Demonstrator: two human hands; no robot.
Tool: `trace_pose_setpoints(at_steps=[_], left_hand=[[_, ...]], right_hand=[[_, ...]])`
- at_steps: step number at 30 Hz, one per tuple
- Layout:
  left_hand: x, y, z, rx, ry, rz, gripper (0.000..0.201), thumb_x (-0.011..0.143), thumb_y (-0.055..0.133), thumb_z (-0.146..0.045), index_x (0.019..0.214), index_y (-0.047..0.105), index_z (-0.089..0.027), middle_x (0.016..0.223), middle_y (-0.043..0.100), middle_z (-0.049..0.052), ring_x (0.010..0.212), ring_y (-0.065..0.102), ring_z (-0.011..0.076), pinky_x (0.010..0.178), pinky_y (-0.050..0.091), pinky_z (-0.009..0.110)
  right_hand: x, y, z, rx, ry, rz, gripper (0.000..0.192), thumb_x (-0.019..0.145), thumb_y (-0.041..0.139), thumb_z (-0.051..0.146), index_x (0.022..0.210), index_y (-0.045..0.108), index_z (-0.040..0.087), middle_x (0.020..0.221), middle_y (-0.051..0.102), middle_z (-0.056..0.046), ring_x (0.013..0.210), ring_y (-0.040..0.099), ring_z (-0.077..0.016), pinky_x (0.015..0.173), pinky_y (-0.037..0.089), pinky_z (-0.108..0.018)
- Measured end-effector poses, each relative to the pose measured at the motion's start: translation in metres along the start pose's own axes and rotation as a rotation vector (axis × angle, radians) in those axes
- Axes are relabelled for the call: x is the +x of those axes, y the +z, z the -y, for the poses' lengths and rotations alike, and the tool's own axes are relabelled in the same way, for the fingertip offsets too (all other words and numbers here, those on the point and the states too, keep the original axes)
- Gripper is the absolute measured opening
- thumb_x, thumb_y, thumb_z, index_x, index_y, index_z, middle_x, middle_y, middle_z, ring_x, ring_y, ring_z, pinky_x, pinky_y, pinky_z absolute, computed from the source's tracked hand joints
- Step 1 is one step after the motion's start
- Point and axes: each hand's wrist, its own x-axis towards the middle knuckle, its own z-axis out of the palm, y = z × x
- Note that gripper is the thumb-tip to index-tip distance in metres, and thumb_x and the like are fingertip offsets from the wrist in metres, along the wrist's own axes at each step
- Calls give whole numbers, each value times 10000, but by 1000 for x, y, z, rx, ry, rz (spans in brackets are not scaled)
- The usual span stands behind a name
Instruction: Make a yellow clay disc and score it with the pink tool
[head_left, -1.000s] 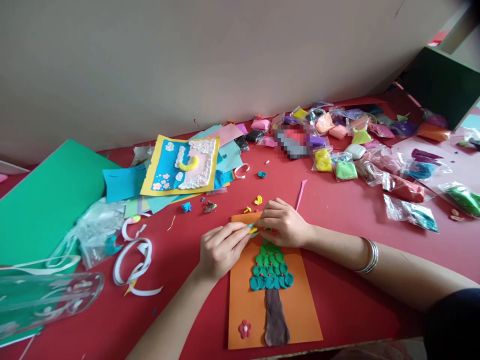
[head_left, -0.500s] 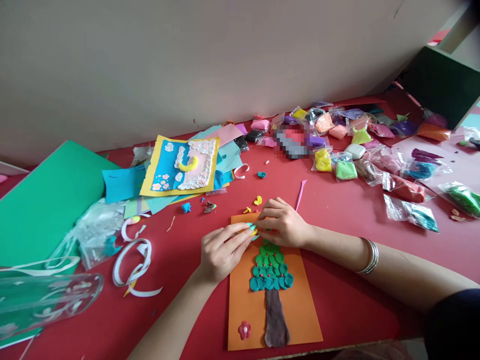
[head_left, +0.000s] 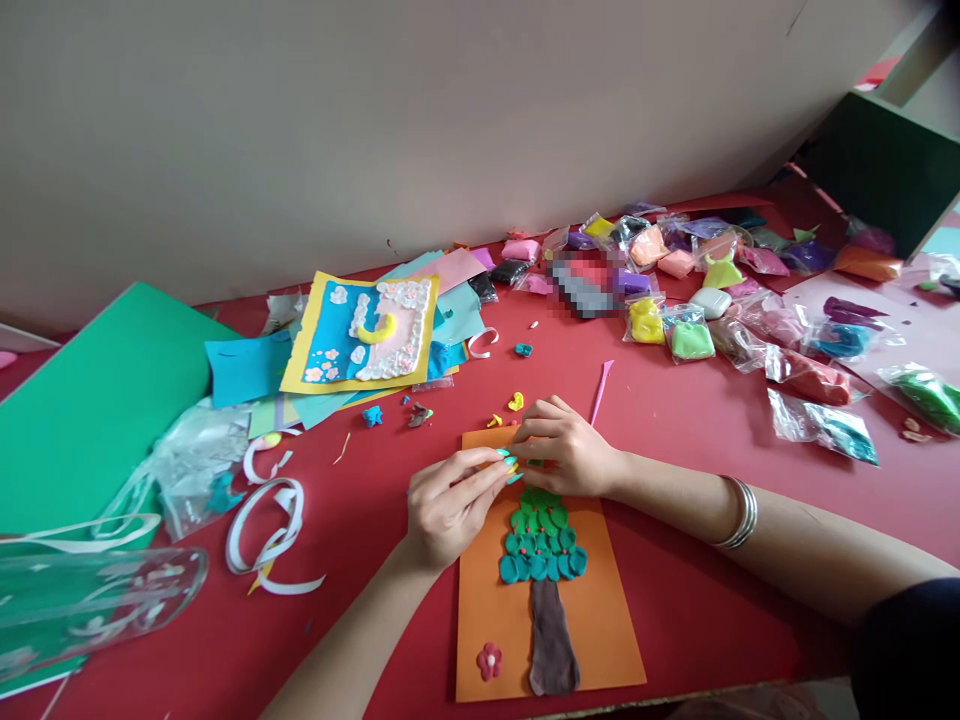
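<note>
Left hand (head_left: 450, 505) has edged right, perhaps pinching clay beside right hand (head_left: 566, 452).

Both hands, left hand (head_left: 450, 505) and right hand (head_left: 566, 448), meet on the card (head_left: 600, 610); clay bags (head_left: 750, 320) lie behind right, paper sheets (head_left: 360, 335) behind left.

Both forearms reach in from the lower edge and meet at the middle; the left hand (head_left: 448, 505) lies knuckles up, its fingers pinched together and pointing right. The right hand (head_left: 564, 450) curls palm down, fingertips touching those of the left; its wrist wears bangles.
</note>
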Motion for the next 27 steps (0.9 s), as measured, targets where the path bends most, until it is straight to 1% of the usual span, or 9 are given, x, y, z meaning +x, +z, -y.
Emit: trace_pose_setpoints(at_steps=[3, 6, 8, 10, 15, 17, 20, 24, 27], left_hand=[[0, 1, -1, -33, -56, 0, 112, 803, 661, -138, 908, 670, -175, 891, 690, 47, 657, 662, 94, 595, 552, 178], [0, 1, 1, -9, -24, -7, 151, 799, 668, -146, 947, 665, -177, 912, 688, 55, 612, 642, 83, 564, 543, 183], [-1, 1, 2, -13, 1, 7, 160, 799, 656, -105, 944, 667, -172, 922, 686, 60, 553, 607, 58, 528, 525, 174], [-1, 1, 2, -23, 8, 15, 163, 792, 653, -75, 925, 671, -167, 920, 687, 61, 540, 597, 52, 521, 522, 171], [-2, 0, -1, -49, -29, -8, 141, 787, 659, -78, 891, 677, -172, 879, 690, 40, 649, 656, 87, 606, 557, 180], [-2, 1, 0, -53, -35, -8, 138, 774, 682, -97, 899, 672, -155, 891, 689, 56, 652, 656, 91, 607, 554, 181], [-1, 2, 2, -37, -13, 6, 199, 762, 710, -143, 955, 660, -138, 912, 684, 80, 613, 636, 88, 580, 546, 194], [-1, 2, 4, -21, 23, 29, 171, 794, 653, -77, 947, 665, -153, 930, 683, 73, 501, 552, 36, 502, 501, 171], [-1, 1, 2, -22, 18, 15, 166, 798, 639, -67, 929, 672, -164, 907, 688, 60, 537, 585, 53, 525, 513, 173]], right_hand=[[0, -1, 1, 6, -20, -53, 182, 888, 539, 265, 801, 666, 168, 754, 682, -40, 750, 509, -152, 680, 354, -293], [0, 0, 2, 1, -55, -68, 167, 879, 548, 243, 780, 661, 168, 745, 682, -34, 755, 511, -151, 696, 370, -290], [-1, 1, 2, -10, -70, -73, 154, 864, 558, 208, 750, 654, 167, 723, 680, -26, 755, 512, -150, 716, 379, -292], [-1, 1, 2, -15, -64, -72, 156, 852, 566, 195, 720, 646, 167, 703, 678, -22, 759, 516, -153, 726, 382, -295], [0, 0, 2, 6, -31, -25, 158, 839, 592, 273, 734, 648, 169, 740, 686, -35, 805, 531, -174, 721, 378, -307], [0, 0, 2, 6, -37, -46, 145, 851, 585, 249, 750, 652, 168, 746, 687, -33, 793, 526, -164, 714, 374, -298], [0, 0, 2, -16, -47, -64, 124, 867, 577, 230, 803, 664, 169, 733, 683, -27, 771, 516, -152, 716, 369, -289], [-2, 1, 1, -46, -50, 5, 190, 860, 560, 202, 685, 628, 174, 705, 672, -25, 755, 514, -150, 752, 366, -303], [-2, 1, 1, -32, -23, 44, 158, 837, 579, 230, 698, 628, 173, 739, 676, -37, 782, 525, -163, 761, 363, -314]])
